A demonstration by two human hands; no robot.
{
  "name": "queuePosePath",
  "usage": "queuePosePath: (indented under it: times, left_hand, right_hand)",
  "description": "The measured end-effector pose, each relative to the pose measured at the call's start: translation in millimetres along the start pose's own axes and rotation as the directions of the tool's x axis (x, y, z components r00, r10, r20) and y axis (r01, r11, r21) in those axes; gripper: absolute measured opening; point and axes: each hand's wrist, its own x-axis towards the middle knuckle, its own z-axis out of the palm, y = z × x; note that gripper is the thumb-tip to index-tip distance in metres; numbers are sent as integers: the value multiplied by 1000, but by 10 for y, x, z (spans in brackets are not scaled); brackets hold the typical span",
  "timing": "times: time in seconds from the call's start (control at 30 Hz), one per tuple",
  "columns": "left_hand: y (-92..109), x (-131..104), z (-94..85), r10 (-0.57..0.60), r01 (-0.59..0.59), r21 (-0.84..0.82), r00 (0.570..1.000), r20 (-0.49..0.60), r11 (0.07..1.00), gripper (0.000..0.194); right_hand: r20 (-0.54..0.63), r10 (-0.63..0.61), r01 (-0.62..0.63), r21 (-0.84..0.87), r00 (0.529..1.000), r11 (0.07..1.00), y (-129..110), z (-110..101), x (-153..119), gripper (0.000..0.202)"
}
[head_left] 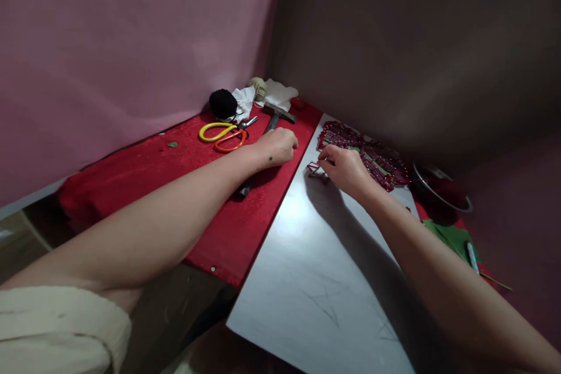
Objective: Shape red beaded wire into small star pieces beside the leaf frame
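Observation:
My right hand (344, 168) is over a whitish board (293, 257), its fingertips pinched beside a small red string outline (312, 168) that stands on the board. What lies between those fingertips is too small to make out. Beyond it, at the board's far end, a large dark red string-and-nail piece (372, 155) with green strips is partly covered by this hand. My left hand (280, 145) is curled closed over a hammer (279, 112), whose handle passes beneath the hand and wrist. Whether the fingers grip the handle or something else is hidden.
Scissors (223, 134) with yellow and orange handles lie on the red cloth (144, 187), near a black yarn ball (223, 104), a cream yarn ball (258, 89) and white cloth (243, 104). A metal bowl (464, 205), green sheet (451, 239) and pen (472, 257) are right. Walls close off the back.

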Motion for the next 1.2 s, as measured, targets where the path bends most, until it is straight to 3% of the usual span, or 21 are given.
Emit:
queuePosePath:
  times: [0.13,0.23,0.33,0.5,0.7,0.83,1.0,1.2]
  left_hand:
    - [47,9,-13,67,-70,-199,997,-25,978,35]
    - [98,-1,-26,75,-72,-348,997,-5,935,34]
    - [125,-5,-16,77,-59,-394,997,30,917,32]
    - [125,-35,-30,160,-112,-306,978,137,945,41]
    - [119,-157,-173,282,-291,-13,916,286,957,47]
    - [162,-240,-251,300,-329,42,900,315,943,47]
    - [305,-302,-240,299,-352,220,924,240,910,36]
    - [325,-308,-224,276,-330,207,927,253,921,32]
  right_hand:
    - [37,-110,109,44,993,993,72,-3,50,22]
    - [110,-146,148,-8,983,989,76,-14,63,25]
    - [170,-203,220,-85,964,972,78,-30,64,30]
    - [331,-373,450,-198,867,871,45,-119,86,34]
    - [423,-399,543,-303,813,783,-25,-221,89,35]
    - [392,-390,499,-231,833,835,16,-199,98,36]
    - [266,-226,254,-75,937,964,96,-132,201,31]
    - [193,3,53,-280,981,958,-148,-67,397,25]
